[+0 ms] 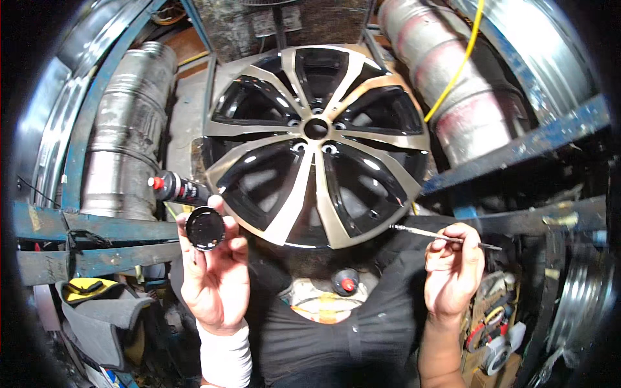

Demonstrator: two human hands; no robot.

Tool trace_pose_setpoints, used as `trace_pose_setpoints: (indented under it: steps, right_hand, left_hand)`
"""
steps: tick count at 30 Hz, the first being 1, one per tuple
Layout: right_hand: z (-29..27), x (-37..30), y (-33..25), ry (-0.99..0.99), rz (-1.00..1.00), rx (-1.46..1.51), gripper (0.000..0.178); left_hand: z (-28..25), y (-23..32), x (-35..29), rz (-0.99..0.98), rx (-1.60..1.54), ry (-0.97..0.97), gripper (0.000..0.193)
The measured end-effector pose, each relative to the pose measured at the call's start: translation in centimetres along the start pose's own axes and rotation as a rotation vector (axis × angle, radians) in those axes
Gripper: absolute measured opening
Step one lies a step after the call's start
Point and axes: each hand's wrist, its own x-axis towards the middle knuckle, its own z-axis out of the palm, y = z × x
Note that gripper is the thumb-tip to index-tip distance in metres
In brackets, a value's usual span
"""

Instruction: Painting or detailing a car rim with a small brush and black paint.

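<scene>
Upright in my left hand [217, 278] is a small round black cap [206, 227], pinched between thumb and fingers, with its dark, glossy inside showing. My right hand [455, 268] grips a thin paintbrush [420, 231]; its dark tip points left, near the lower right rim of the wheel. The alloy wheel [317, 174] lies face up in front of me, with bronze-silver spokes and glossy black recesses. Just beyond my left fingers is a black bottle [181, 189] with a red tip, its lower end hidden.
Another black bottle with a red tip [347, 282] is near my lap. Metal barrel-like rims [126, 129] stand left, more [446, 84] right, among blue metal frames [517, 145]. A yellow hose [459, 64] hangs at right. Grey cloth [100, 317] and sanding discs [491, 333] lie lower down.
</scene>
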Motion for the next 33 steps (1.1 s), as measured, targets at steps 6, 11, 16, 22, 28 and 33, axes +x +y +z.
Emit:
trace_pose_setpoints:
  steps: [6, 11, 16, 22, 28, 33]
  right_hand:
    - [5.6, 4.0, 3.1, -0.062, 0.078, -0.081, 0.033]
    - [8.0, 7.0, 7.2, -0.060, 0.118, -0.129, 0.026]
    - [8.6, 10.1, 11.7, -0.082, 0.235, -0.299, 0.022]
    - [8.9, 11.2, 14.7, -0.011, 0.467, -0.352, 0.020]
    - [9.2, 11.5, 16.7, 0.011, 0.438, -0.204, 0.018]
    - [9.0, 12.0, 17.9, -0.046, 0.455, -0.219, 0.019]
  left_hand:
    - [-3.1, 1.9, 3.8, 0.110, -0.043, 0.074, 0.045]
    - [-4.5, 1.9, 5.5, 0.079, -0.143, 0.082, 0.047]
    - [-5.1, 1.9, 6.8, 0.068, -0.167, 0.167, 0.049]
    - [-4.7, 1.4, 8.5, 0.017, -0.193, 0.338, 0.038]
    - [-5.0, 0.1, 9.7, 0.024, -0.092, 0.345, 0.035]
    - [-5.1, -0.5, 10.8, 0.009, -0.101, 0.393, 0.034]
